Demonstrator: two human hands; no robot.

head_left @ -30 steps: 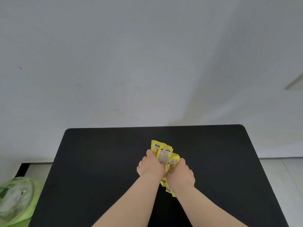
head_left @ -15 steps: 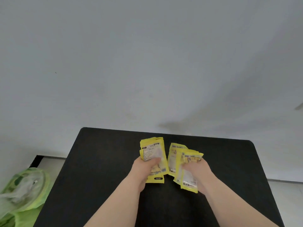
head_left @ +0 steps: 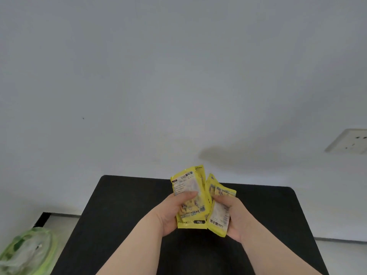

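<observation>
Clutching yellow packets [head_left: 189,197], left hand [head_left: 171,214] raised; right hand [head_left: 237,217] alongside.

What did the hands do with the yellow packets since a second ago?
A second ago both hands pressed one bunch of yellow packets down on the black table. They have lifted and split it: the left hand grips one stack, the right hand the other. The table and the green bag stayed put.
</observation>
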